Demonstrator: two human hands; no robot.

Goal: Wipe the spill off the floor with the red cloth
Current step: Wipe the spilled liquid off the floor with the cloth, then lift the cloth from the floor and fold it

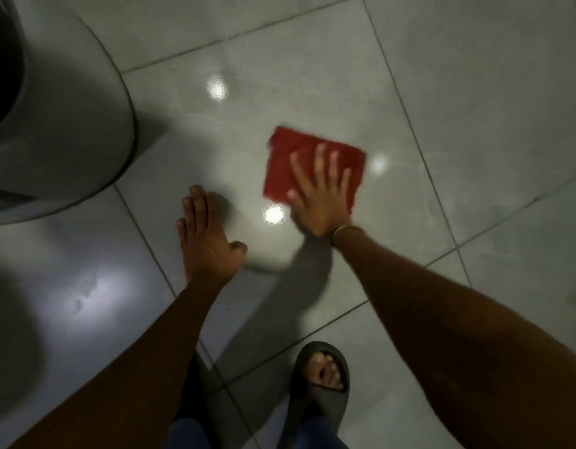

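**Cloth pressed flat to the tile, mid-wipe**

The red cloth is held down on the floor by the right hand, fingers spread wide across its near half. The left hand is laid open and empty on the tile just left of it, apparently as a brace. The cloth is folded into a rough rectangle in the middle of one glossy tile; its long axis is seen running from upper left to lower right, a corner pointing away toward the grey bin.

No spill can be clearly made out among the light reflections. The wipe is judged best done with even palm pressure, overlapping strokes drawn toward the body, and the cloth kept folded so that a clean face can be turned down.
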